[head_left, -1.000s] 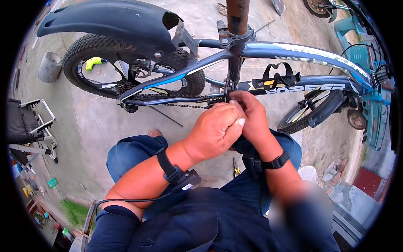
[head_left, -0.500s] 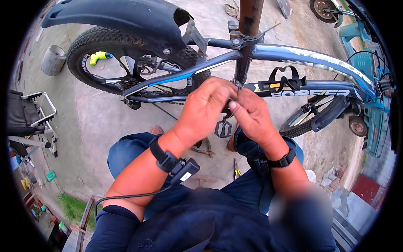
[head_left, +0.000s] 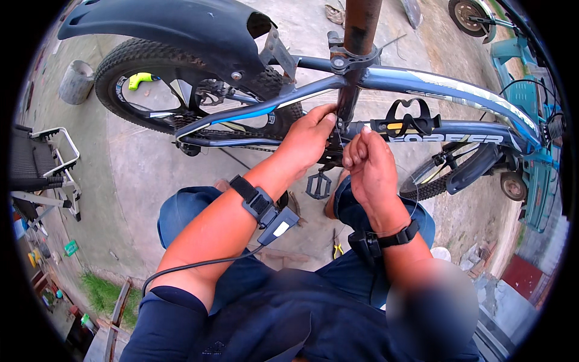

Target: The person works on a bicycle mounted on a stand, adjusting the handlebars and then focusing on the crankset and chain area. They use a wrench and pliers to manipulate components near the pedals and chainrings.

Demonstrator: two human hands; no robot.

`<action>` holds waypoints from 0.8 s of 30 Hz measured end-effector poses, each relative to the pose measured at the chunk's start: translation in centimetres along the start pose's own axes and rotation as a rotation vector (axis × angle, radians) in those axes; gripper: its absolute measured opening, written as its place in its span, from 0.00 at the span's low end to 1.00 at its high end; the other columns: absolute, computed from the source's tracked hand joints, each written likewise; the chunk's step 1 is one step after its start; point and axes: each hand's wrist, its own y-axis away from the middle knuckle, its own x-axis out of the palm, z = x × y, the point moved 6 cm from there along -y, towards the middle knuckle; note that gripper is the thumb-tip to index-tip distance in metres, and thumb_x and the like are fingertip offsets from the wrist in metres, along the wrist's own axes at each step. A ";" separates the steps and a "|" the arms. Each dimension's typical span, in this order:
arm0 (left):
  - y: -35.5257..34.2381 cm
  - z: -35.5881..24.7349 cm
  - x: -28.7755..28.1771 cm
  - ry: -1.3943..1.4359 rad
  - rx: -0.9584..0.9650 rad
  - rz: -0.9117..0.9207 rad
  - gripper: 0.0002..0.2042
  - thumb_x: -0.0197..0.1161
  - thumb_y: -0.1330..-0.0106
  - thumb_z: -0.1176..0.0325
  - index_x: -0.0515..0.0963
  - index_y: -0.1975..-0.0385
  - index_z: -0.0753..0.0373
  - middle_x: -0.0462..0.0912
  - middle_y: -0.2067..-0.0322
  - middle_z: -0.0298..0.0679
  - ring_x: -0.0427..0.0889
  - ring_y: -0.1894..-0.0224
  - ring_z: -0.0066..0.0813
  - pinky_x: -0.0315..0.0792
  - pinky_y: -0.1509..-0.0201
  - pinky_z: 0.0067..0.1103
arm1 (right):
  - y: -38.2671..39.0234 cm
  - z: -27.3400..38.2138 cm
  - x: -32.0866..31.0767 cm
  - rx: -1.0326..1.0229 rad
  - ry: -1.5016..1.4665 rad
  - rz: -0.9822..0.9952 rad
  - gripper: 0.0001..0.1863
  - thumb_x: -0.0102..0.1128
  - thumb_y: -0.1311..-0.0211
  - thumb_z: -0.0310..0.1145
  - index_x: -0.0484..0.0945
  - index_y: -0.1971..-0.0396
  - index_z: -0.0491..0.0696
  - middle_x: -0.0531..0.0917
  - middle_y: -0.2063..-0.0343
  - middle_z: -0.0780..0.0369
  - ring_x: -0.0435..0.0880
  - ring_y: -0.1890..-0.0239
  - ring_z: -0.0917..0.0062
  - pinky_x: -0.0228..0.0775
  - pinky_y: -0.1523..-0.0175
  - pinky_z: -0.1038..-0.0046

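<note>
A dark grey and blue bicycle (head_left: 416,75) lies across the view, its rear wheel (head_left: 108,84) at the left. My left hand (head_left: 304,142) is closed against the lower seat tube, just above the crank area; what its fingertips pinch is hidden. Close beside it on the right, my right hand (head_left: 373,166) is raised with curled fingers pinching a thin cable. The cable (head_left: 415,196) loops from that hand down past my right wrist. Below the hands is a black pedal (head_left: 318,185). A bottle cage (head_left: 405,120) is fixed on the frame tube to the right.
Yellow-handled pliers (head_left: 338,246) rest on the ground between my legs. A folding chair (head_left: 45,163) stands at the left, near a concrete cylinder (head_left: 77,82). A yellow-green object (head_left: 142,80) shows through the rear wheel. A teal vehicle (head_left: 525,102) stands at the far right.
My hands, together before, are now apart. The right hand has turned upward and moved slightly right; the left has moved up against the seat tube. The cable loop now shows by my right wrist.
</note>
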 end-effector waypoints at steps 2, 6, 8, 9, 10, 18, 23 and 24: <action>-0.2 -0.2 0.0 -0.035 -0.014 0.012 0.19 0.50 0.22 0.62 0.73 0.37 0.63 0.83 0.54 0.39 0.79 0.57 0.23 0.74 0.52 0.23 | 0.1 -0.3 -0.8 0.070 0.016 -0.071 0.20 0.48 0.25 0.40 0.65 0.80 0.49 0.69 0.82 0.65 0.66 0.81 0.81 0.58 0.74 0.77; -0.2 -0.4 0.2 -0.037 0.018 0.018 0.19 0.50 0.22 0.62 0.73 0.37 0.61 0.83 0.53 0.38 0.79 0.56 0.22 0.74 0.52 0.23 | 0.6 -0.5 -3.0 0.161 0.192 -0.132 0.19 0.49 0.24 0.42 0.74 0.74 0.46 0.75 0.80 0.65 0.65 0.85 0.84 0.53 0.80 0.78; 0.0 -0.7 0.1 -0.016 -0.011 0.032 0.19 0.50 0.22 0.62 0.74 0.36 0.60 0.83 0.53 0.37 0.79 0.56 0.21 0.73 0.52 0.24 | 0.6 -0.5 -3.7 0.181 0.272 -0.123 0.18 0.50 0.24 0.43 0.78 0.70 0.45 0.77 0.80 0.65 0.65 0.86 0.85 0.52 0.81 0.79; 0.0 -0.7 0.2 -0.006 -0.018 0.043 0.19 0.49 0.22 0.62 0.73 0.36 0.60 0.82 0.52 0.35 0.77 0.56 0.20 0.72 0.53 0.22 | 0.6 -0.5 -3.9 0.186 0.293 -0.125 0.18 0.50 0.24 0.43 0.79 0.69 0.45 0.78 0.80 0.65 0.65 0.86 0.85 0.53 0.81 0.79; 0.0 -0.8 0.3 0.004 -0.024 0.053 0.19 0.49 0.21 0.62 0.73 0.36 0.59 0.81 0.52 0.32 0.76 0.55 0.18 0.71 0.54 0.20 | 0.5 -0.5 -4.1 0.192 0.313 -0.126 0.18 0.51 0.25 0.43 0.80 0.67 0.44 0.78 0.80 0.66 0.64 0.86 0.86 0.53 0.81 0.79; -0.2 -0.3 0.3 0.119 -0.073 0.110 0.19 0.49 0.21 0.63 0.71 0.34 0.59 0.81 0.53 0.29 0.74 0.56 0.16 0.69 0.57 0.18 | -0.5 -1.5 -2.0 0.053 0.787 0.115 0.17 0.54 0.24 0.39 0.81 0.68 0.43 0.80 0.76 0.65 0.69 0.81 0.85 0.58 0.76 0.78; -0.5 -0.2 0.4 0.209 -0.082 0.108 0.19 0.49 0.21 0.66 0.71 0.34 0.60 0.81 0.53 0.29 0.73 0.57 0.16 0.68 0.57 0.18 | -0.1 -0.7 0.3 -0.267 1.188 0.145 0.16 0.56 0.29 0.40 0.80 0.72 0.44 0.81 0.76 0.51 0.82 0.71 0.52 0.72 0.66 0.57; -0.5 -0.1 0.3 0.213 -0.082 0.100 0.19 0.49 0.21 0.66 0.72 0.35 0.61 0.81 0.53 0.31 0.75 0.56 0.17 0.69 0.55 0.19 | 0.0 -0.5 0.8 -0.292 1.239 0.151 0.16 0.56 0.30 0.41 0.80 0.73 0.45 0.81 0.75 0.51 0.82 0.70 0.51 0.72 0.66 0.56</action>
